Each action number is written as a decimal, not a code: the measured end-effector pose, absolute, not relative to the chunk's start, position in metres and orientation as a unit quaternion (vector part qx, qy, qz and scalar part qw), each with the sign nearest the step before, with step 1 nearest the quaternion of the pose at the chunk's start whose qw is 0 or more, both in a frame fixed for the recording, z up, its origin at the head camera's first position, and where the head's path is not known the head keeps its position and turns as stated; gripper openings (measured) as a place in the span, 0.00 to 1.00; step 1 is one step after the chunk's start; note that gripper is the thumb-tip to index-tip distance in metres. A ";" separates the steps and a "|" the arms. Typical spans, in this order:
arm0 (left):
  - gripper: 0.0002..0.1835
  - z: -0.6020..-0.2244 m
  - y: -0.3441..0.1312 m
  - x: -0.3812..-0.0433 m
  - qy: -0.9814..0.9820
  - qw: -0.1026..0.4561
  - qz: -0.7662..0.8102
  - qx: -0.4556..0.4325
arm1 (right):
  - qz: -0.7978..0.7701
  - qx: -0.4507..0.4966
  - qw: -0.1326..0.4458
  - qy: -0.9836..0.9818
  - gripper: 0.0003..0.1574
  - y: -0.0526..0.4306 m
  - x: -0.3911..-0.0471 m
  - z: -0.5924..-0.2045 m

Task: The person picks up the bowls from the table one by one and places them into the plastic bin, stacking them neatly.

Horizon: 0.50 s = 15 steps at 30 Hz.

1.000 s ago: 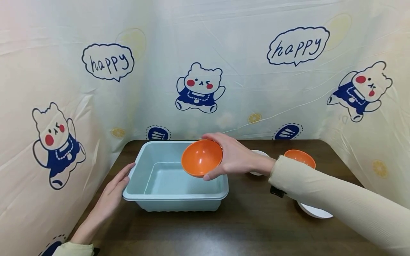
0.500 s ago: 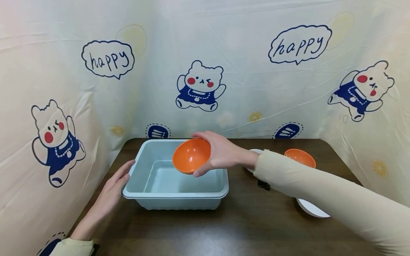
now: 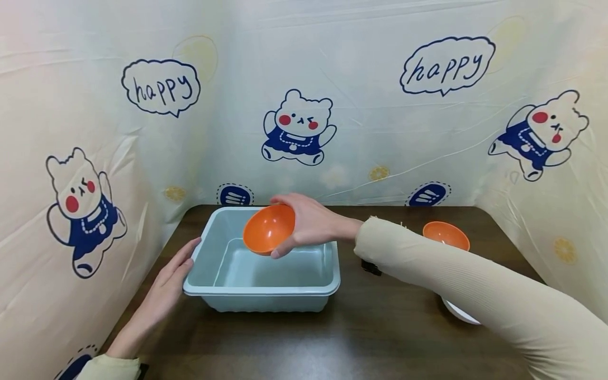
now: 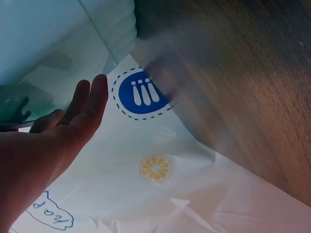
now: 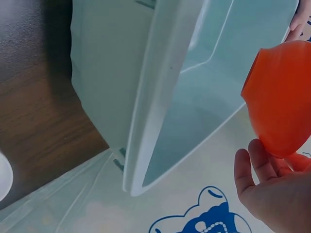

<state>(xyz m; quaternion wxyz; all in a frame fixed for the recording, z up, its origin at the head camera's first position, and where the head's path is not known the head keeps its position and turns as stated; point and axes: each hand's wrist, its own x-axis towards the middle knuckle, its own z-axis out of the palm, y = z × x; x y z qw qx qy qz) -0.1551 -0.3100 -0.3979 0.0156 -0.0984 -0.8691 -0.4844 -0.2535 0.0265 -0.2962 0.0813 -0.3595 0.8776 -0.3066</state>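
Observation:
My right hand [image 3: 311, 219] grips an orange bowl [image 3: 268, 230] by its rim and side, holding it tilted over the pale blue plastic basin [image 3: 261, 291]. The bowl's hollow faces toward me. In the right wrist view, the fingers [image 5: 260, 162] lie against the orange bowl [image 5: 282, 102], above the basin's opening. My left hand [image 3: 163, 282] rests at the basin's left rim, fingertips on its outer side. In the left wrist view, extended fingers of the left hand [image 4: 58, 138] lie along the basin's wall [image 4: 104, 29].
A second orange bowl [image 3: 445, 235] stands at the back right of the dark wooden table [image 3: 380, 338]. Partly hidden under the right sleeve is a white dish [image 3: 461, 312]. Another white round item [image 5: 4, 175] shows at the right wrist view's edge. Printed cloth [image 3: 361, 68] surrounds the table.
My right hand has carried the orange bowl leftward, farther over the basin. Its sleeve now covers the white item behind it. My left hand has stayed at the basin's rim.

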 end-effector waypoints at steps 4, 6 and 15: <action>0.30 -0.397 -0.310 -0.156 -0.871 0.019 -0.479 -0.104 | -0.297 -0.360 0.083 0.881 0.64 0.020 -0.259 -0.297; 0.30 -0.397 -0.311 -0.156 -0.873 0.020 -0.477 -0.106 | -0.295 -0.360 0.086 0.881 0.64 0.017 -0.261 -0.297; 0.29 -0.396 -0.312 -0.156 -0.876 0.020 -0.470 -0.106 | -0.301 -0.366 0.097 0.875 0.63 0.000 -0.263 -0.300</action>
